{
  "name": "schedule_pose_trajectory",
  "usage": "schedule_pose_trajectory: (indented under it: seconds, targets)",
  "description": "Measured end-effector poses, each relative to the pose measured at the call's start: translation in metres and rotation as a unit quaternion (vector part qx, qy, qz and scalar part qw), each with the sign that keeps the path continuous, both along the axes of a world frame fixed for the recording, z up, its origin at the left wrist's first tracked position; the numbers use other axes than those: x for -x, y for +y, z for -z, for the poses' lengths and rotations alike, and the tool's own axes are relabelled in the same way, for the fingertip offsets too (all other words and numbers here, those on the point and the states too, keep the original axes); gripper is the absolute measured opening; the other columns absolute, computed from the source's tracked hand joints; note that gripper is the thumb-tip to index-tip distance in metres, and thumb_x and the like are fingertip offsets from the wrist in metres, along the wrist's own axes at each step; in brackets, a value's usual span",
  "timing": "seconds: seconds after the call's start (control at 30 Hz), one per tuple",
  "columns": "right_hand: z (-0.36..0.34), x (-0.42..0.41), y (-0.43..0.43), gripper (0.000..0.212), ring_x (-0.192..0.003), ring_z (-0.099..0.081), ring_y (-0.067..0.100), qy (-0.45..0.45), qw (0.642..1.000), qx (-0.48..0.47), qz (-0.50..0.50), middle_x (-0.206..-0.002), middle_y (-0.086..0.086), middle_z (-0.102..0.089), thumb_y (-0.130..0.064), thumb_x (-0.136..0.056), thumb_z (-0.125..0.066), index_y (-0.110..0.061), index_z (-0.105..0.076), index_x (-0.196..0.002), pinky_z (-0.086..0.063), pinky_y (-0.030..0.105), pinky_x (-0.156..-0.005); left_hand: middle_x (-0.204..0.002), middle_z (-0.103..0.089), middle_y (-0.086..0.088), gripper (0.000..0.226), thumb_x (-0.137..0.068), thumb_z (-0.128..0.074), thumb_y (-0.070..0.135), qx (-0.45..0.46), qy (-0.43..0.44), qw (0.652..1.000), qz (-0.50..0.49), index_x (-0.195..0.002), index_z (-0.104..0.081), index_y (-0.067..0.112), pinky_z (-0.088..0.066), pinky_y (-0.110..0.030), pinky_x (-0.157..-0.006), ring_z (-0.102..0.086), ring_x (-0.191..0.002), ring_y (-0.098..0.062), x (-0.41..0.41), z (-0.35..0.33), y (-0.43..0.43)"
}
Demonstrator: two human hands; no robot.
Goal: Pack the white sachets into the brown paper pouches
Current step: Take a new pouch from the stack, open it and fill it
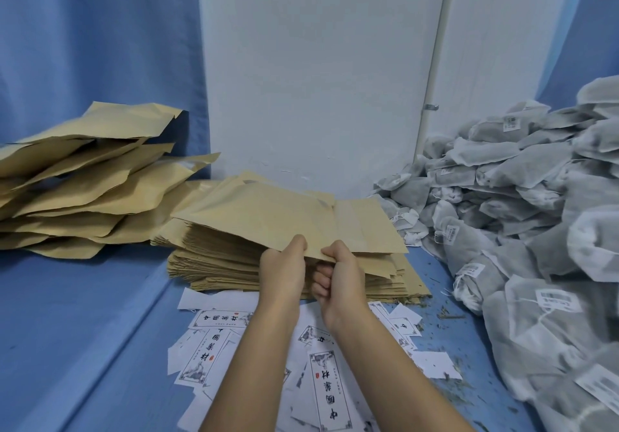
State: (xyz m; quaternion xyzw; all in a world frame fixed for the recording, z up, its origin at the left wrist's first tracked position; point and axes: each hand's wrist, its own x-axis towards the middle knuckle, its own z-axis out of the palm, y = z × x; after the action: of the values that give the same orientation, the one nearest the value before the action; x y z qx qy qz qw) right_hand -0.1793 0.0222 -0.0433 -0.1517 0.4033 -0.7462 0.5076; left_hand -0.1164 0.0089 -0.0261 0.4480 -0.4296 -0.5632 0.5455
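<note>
Two bare forearms reach forward from the bottom edge, over a scatter of white paper labels (207,358) printed with black characters and small ink drawings, lying flat and overlapping on a table (83,331) covered in smooth blue cloth. Just beyond the labels, the left hand (284,264) and the right hand (338,274) sit close together, nearly touching. Each pinches the near edge of one flat brown paper pouch (268,214), thumb on top and fingers curled beneath. This pouch is matte, tan and rectangular, and its near edge is lifted off a thick, neat stack of empty pouches (217,257) directly under and behind the hands.

To the right, near the stack, a large loose heap of white sachets (519,214) slopes up to the frame's edge. They are soft, gauzy, pillow-shaped bags with dark contents showing through as grey, some with strings and small printed tags. Dry herb crumbs (445,314) speckle the cloth between heap and labels.

At far left, well apart from the hands, puffier brown pouches (83,180) lie piled at slants. Behind stand a plain white wall (318,63) and blue curtains (100,29).
</note>
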Motion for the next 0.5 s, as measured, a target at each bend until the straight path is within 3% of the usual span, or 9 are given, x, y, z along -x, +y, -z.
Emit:
schedule_pose_trajectory:
  seconds: [0.1,0.23,0.33,0.4,0.5]
  targets:
    - [-0.001,0.0,0.0,0.03,-0.03,-0.017,0.007,0.016,1.0,0.007,-0.016,-0.037,-0.006,-0.024,-0.003,-0.085,-0.046,-0.015,-0.034,-0.06,-0.012,0.017,-0.034,-0.039,-0.04,0.002,0.025,-0.084,-0.052,0.011,-0.012,-0.01,0.999,0.045,-0.059,-0.047,0.009,-0.028,-0.011,-0.035,-0.033,-0.029,-0.011,0.002,0.001,0.003]
    - [-0.001,-0.001,0.002,0.025,-0.033,-0.018,0.008,0.076,0.995,-0.012,-0.06,-0.039,-0.005,-0.028,-0.009,-0.087,-0.047,-0.014,-0.04,-0.064,-0.013,0.017,-0.035,-0.033,-0.043,0.001,0.029,-0.083,-0.049,0.006,-0.011,0.0,0.999,0.033,-0.055,-0.048,0.005,-0.029,-0.011,-0.033,-0.036,-0.025,-0.011,0.002,0.003,0.0]
    - [-0.001,-0.006,0.004,0.031,-0.032,-0.019,0.007,0.117,0.988,-0.033,-0.094,-0.038,-0.006,-0.03,-0.015,-0.091,-0.05,-0.015,-0.042,-0.06,-0.014,0.017,-0.035,-0.035,-0.045,0.001,0.028,-0.082,-0.05,0.009,-0.007,-0.004,1.0,0.003,-0.054,-0.05,0.006,-0.033,-0.014,-0.035,-0.041,-0.028,-0.013,-0.001,0.007,-0.004]
    - [-0.003,-0.006,0.004,0.034,-0.031,-0.018,0.006,0.092,0.991,-0.028,-0.097,-0.038,-0.007,-0.028,-0.013,-0.092,-0.05,-0.015,-0.039,-0.06,-0.013,0.017,-0.033,-0.036,-0.045,0.003,0.028,-0.081,-0.052,0.013,-0.007,-0.012,1.0,-0.012,-0.054,-0.049,0.008,-0.033,-0.016,-0.036,-0.041,-0.03,-0.013,-0.001,0.009,-0.005]
    - [-0.006,-0.002,0.004,0.033,-0.028,-0.017,0.005,0.037,0.996,-0.018,-0.079,-0.036,-0.008,-0.026,-0.01,-0.093,-0.049,-0.015,-0.036,-0.063,-0.011,0.016,-0.031,-0.048,-0.045,-0.001,0.027,-0.081,-0.053,0.02,0.015,-0.023,0.998,-0.059,-0.057,-0.045,0.011,-0.034,-0.029,-0.053,-0.04,-0.049,-0.021,-0.003,0.009,-0.012]
